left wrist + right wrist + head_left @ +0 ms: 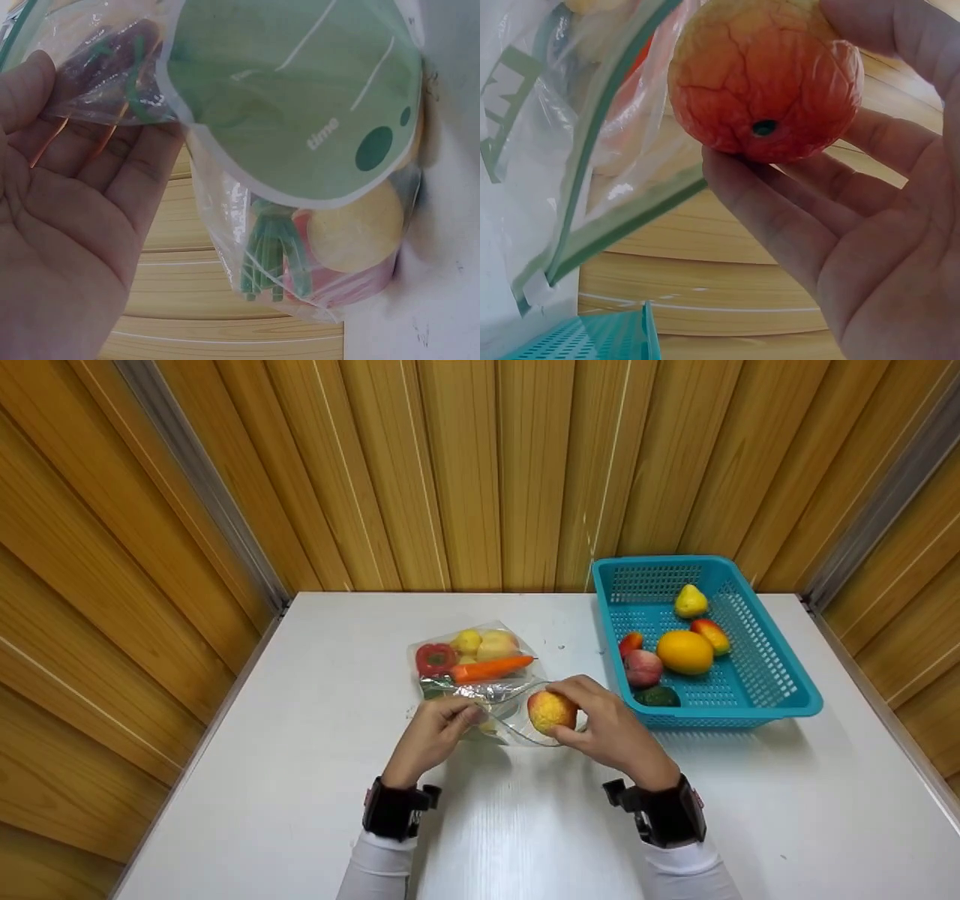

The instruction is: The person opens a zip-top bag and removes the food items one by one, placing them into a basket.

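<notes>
A clear zip-top plastic bag [501,688] lies on the white table with its mouth spread toward me. Inside it a carrot [491,668], a red bell pepper [435,659] and yellow produce [467,641] show through the film. My left hand [441,729] pinches the left side of the bag's mouth between thumb and fingers. In my right hand [611,729] is a wrinkled red-and-yellow apple [552,712], held at the bag's opening. The right wrist view shows the apple's dark stem spot, with the green zip edge [600,127] beside it.
A blue plastic basket [780,711] stands at the right, holding a yellow pear [691,601], an oval orange-yellow fruit [685,652], a pinkish round fruit [643,668], a dark green avocado-like piece [658,697] and a red-yellow mango-like fruit [711,636]. Wood-panelled walls [465,472] border the table.
</notes>
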Available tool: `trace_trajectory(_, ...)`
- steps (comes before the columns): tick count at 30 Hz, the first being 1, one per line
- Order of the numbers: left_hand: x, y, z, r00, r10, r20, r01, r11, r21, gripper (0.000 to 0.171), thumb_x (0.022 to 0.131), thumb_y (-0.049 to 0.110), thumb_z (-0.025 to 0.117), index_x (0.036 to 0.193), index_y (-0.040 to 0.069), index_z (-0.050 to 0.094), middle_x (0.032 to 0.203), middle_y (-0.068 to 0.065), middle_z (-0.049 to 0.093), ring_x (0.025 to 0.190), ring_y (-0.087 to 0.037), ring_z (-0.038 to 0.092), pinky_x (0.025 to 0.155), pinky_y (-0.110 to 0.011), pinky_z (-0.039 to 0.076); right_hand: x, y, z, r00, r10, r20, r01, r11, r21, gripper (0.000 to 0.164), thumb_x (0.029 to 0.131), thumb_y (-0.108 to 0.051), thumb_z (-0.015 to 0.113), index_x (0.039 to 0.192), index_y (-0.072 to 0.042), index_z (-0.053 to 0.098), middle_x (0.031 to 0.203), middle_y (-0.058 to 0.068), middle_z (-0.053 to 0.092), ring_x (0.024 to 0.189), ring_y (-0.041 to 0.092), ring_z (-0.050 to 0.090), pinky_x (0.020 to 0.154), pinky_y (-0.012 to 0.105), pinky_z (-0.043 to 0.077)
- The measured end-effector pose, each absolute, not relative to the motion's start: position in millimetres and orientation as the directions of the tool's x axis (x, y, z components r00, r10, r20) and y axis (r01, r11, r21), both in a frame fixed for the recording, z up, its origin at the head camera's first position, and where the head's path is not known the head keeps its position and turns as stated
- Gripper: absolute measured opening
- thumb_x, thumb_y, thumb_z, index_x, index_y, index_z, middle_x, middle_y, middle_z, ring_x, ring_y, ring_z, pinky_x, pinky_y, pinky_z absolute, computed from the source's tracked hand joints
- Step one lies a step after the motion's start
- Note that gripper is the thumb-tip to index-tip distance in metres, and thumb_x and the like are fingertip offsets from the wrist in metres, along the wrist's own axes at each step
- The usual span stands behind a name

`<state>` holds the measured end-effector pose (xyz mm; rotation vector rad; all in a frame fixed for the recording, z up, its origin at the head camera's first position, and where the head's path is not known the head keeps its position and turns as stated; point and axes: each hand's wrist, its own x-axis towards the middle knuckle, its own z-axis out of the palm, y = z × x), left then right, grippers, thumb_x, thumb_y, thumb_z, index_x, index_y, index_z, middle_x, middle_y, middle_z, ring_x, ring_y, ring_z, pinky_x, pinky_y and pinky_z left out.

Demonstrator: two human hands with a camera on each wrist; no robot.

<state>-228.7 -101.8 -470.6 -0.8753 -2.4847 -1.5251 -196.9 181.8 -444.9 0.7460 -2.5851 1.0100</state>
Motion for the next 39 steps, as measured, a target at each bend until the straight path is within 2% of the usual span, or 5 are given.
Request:
trace_trajectory(9,-228.8,-101.4,-470.4,-0.837,0.422,0.349,0.499,0.323,0.804,0.018,0.103,0.009,0.062,0.102,0.001,0.078,0.098,-0.009,0.077,0.089,-0.017,0.070,0.080,-0.027,0.057,-196.1,199.1,-439.6,-0.846,-0.292,0.447,-0.525,0.608,-0.596,0.044,0.083,-0.008,0.085,0.124,-0.003,0.069,0.115,0.008,0.068,0.096,0.019,0.063,0.083,0.041,0.059)
trace_trajectory(25,-228.8,-101.1,-469.5,-0.833,0.428,0.352,0.504,0.323,0.801,0.018,0.103,0.011,0.063,0.099,0.002,0.078,0.096,-0.008,0.077,0.090,-0.019,0.073,0.081,-0.030,0.058,-190.4,223.8,-427.3,-0.889,-0.156,0.431,-0.417,0.664,-0.620,0.049,0.083,-0.013,0.088,0.126,0.001,0.069,0.121,0.017,0.069,0.101,0.030,0.066,0.086,0.049,0.060)
trace_trajectory(33,-229.4,-101.0,-469.7,-0.829,0.429,0.359,0.513,0.326,0.794,0.019,0.102,0.014,0.063,0.096,0.003,0.078,0.093,-0.006,0.077,0.086,-0.015,0.070,0.077,-0.028,0.057,-187.1,238.6,-423.5,-0.901,-0.082,0.427,-0.365,0.675,-0.641,0.051,0.083,-0.009,0.087,0.129,0.001,0.068,0.135,0.021,0.064,0.124,0.038,0.057,0.095,0.055,0.054)
trace_trajectory(36,-229.8,-101.3,-470.5,-0.826,0.430,0.363,0.516,0.322,0.793,0.019,0.102,0.014,0.063,0.097,0.003,0.078,0.094,-0.006,0.077,0.086,-0.014,0.070,0.077,-0.027,0.057,-185.7,244.7,-422.9,-0.906,-0.053,0.421,-0.341,0.681,-0.648,0.053,0.084,-0.012,0.087,0.132,-0.001,0.067,0.133,0.020,0.065,0.115,0.037,0.061,0.094,0.056,0.055)
trace_trajectory(39,-229.8,-101.4,-470.6,-0.824,0.431,0.368,0.521,0.321,0.791,0.019,0.102,0.014,0.063,0.097,0.003,0.078,0.094,-0.006,0.077,0.086,-0.014,0.070,0.077,-0.028,0.057,-184.4,250.0,-421.7,-0.914,-0.023,0.404,-0.304,0.699,-0.648,0.053,0.087,-0.018,0.086,0.135,-0.005,0.066,0.129,0.018,0.066,0.107,0.034,0.061,0.091,0.047,0.056)
